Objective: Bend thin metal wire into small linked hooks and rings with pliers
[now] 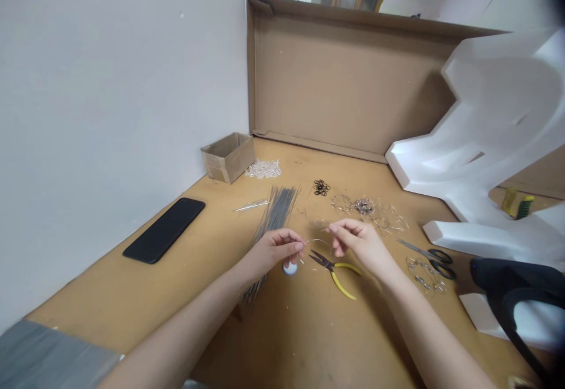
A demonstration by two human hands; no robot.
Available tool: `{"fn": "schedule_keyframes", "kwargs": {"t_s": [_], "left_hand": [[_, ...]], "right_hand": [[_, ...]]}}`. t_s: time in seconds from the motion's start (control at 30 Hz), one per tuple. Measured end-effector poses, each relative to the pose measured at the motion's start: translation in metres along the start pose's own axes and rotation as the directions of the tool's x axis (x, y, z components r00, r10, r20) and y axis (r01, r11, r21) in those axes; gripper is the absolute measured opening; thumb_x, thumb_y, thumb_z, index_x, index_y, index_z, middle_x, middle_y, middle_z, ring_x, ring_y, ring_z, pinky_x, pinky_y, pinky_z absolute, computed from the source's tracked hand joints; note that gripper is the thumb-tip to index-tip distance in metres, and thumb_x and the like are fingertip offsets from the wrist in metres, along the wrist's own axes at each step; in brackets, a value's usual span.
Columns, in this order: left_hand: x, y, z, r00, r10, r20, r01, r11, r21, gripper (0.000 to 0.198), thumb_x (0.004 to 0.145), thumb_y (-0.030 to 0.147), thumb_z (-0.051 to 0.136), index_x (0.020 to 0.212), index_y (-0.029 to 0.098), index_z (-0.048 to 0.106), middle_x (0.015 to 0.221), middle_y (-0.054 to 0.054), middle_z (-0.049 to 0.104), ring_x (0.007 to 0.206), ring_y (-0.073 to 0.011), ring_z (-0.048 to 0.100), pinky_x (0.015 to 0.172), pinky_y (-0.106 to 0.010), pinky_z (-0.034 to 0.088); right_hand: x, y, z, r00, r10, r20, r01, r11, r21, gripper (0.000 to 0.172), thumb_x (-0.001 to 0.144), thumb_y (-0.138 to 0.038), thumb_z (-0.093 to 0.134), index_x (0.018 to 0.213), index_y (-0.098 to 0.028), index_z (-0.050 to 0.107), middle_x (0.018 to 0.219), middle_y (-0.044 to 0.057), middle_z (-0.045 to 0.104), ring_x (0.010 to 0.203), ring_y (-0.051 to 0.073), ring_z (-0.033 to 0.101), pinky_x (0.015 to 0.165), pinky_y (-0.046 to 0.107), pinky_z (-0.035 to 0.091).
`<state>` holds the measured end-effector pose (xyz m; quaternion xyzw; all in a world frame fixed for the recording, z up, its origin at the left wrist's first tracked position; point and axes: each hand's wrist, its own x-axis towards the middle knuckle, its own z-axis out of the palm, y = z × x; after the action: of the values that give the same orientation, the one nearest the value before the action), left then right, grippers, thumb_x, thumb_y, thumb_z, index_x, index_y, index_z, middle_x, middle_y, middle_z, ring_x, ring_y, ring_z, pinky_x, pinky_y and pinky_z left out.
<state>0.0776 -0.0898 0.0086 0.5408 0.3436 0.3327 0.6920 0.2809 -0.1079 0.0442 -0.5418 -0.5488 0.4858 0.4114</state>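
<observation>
Between my two hands runs a thin, bent wire (318, 240). My left hand (280, 246) pinches one end of it with thumb and forefinger. The fingers of my right hand (356, 240) are also closed in a pinch, and the wire curves in under them; a thin tip shows at the fingertips. Just below lie pliers (331, 266) with yellow handles, jaws toward my left hand. A small white and blue round object (290, 268) sits under my left fingers. A bundle of straight grey wires (279, 209) passes partly beneath my left hand.
Beyond the hands lie black rings (322, 188), tangled wire loops (364, 206), a pile of clear beads (263, 169) and an open cardboard box (228, 156). Scissors (435, 258) and a beaded wire loop (424, 275) are at right, near white foam (450, 239). A black phone (165, 230) lies left.
</observation>
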Motion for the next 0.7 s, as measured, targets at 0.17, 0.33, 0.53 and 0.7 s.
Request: {"fn": "schedule_keyframes", "kwargs": {"t_s": [0.17,0.33,0.53,0.7], "left_hand": [[-0.001,0.000,0.002,0.999,0.017,-0.033,-0.015,0.998,0.056,0.029,0.069,0.040,0.065,0.075,0.012,0.058,0.056,0.003,0.054,0.044,-0.0040,0.041,0.045,-0.017,0.032],[-0.002,0.001,0.002,0.999,0.012,-0.036,-0.007,0.993,0.122,0.028,0.070,0.040,0.063,0.074,0.012,0.058,0.053,0.004,0.051,0.043,-0.0040,0.039,0.044,-0.017,0.030],[-0.003,-0.001,0.001,0.998,0.062,0.003,-0.061,0.972,0.225,0.027,0.073,0.039,0.059,0.074,0.012,0.059,0.054,0.004,0.049,0.048,-0.0058,0.042,0.047,-0.018,0.032],[-0.004,-0.001,0.002,0.993,0.117,0.006,-0.114,0.955,0.274,0.025,0.075,0.039,0.057,0.075,0.013,0.059,0.055,0.003,0.049,0.053,-0.0077,0.045,0.053,-0.020,0.035]], "right_hand": [[-0.008,0.000,0.011,0.996,-0.062,0.058,0.075,0.967,-0.244,0.024,0.080,-0.038,0.053,0.072,-0.017,0.060,0.054,-0.003,0.054,0.045,0.009,0.051,0.049,0.021,0.041],[-0.016,-0.004,0.017,0.978,-0.161,0.129,0.204,0.852,-0.481,0.024,0.084,-0.034,0.048,0.073,-0.019,0.063,0.054,-0.003,0.055,0.050,0.010,0.051,0.052,0.021,0.038],[-0.015,-0.004,0.019,0.976,-0.104,0.193,0.183,0.871,-0.456,0.027,0.084,-0.034,0.046,0.072,-0.017,0.062,0.048,-0.004,0.049,0.046,0.009,0.046,0.050,0.021,0.035],[-0.014,-0.001,0.021,0.983,-0.127,0.134,0.169,0.907,-0.384,0.027,0.085,-0.038,0.046,0.074,-0.019,0.061,0.047,-0.005,0.045,0.044,0.009,0.043,0.048,0.021,0.034]]}}
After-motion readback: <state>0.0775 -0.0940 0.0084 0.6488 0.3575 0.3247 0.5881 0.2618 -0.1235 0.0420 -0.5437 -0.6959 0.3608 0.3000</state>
